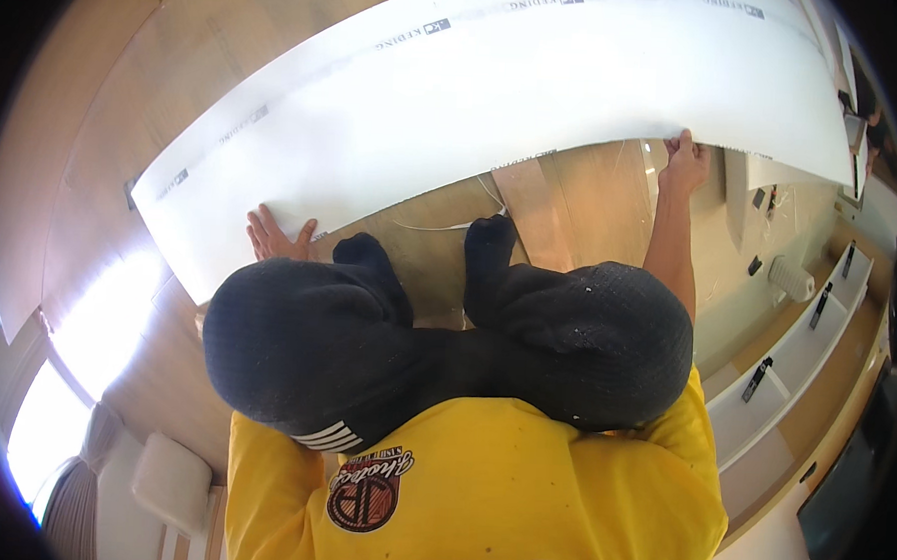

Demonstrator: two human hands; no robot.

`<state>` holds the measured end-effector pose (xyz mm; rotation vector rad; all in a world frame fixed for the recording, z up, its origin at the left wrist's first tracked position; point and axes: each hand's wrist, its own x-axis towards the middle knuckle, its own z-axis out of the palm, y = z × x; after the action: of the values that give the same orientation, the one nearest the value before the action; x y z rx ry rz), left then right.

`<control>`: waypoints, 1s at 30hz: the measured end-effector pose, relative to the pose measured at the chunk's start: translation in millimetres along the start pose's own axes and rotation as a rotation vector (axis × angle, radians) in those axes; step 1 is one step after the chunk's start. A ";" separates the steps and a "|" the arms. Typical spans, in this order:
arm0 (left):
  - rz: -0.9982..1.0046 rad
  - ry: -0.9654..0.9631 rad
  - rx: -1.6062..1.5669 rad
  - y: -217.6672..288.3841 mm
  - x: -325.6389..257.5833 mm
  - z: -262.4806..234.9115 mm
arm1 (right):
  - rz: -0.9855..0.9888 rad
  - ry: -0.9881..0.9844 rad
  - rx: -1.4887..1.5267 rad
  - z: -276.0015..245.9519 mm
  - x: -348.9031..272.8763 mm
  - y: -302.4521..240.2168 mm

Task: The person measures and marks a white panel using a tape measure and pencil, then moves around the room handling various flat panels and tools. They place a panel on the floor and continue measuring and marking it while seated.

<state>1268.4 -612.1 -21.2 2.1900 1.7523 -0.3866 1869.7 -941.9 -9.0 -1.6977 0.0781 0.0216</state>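
A long white panel [497, 92] lies across the wooden floor in front of me. My left hand [275, 237] rests flat under or against its near edge at the left, fingers spread. My right hand [686, 162] grips the panel's near edge at the right, fingers curled over it. I am crouched, with my black-trousered knees [446, 340] and dark socked feet [490, 244] just behind the panel's edge. My yellow shirt [480, 482] fills the lower part of the view.
Wooden floor planks [572, 200] run beneath the panel. At the right stands a white shelf unit [796, 355] with small dark objects on it. A white cushion [171, 480] lies at the lower left near a bright window.
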 end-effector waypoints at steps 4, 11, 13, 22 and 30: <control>0.052 -0.023 0.027 5.5 -28.5 6.6 | 0.035 -0.031 -0.167 4.5 25.9 -12.6; 0.256 -0.054 0.240 -21.3 -41.4 19.9 | 0.107 0.043 -0.206 21.6 36.4 6.2; 0.263 -0.153 0.237 -20.8 -41.4 18.6 | 0.113 0.050 -0.222 20.6 33.2 7.2; 0.059 -0.128 0.160 1.8 -37.9 4.7 | 0.162 0.042 -0.188 21.2 19.1 -3.4; 0.236 -0.054 0.036 -3.8 -61.6 2.7 | 0.162 -0.308 -0.379 6.2 -11.1 19.0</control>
<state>1251.4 -667.5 0.4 2.3547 1.4488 -0.4175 1857.6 -937.6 -27.9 -2.0416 -0.0212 0.4416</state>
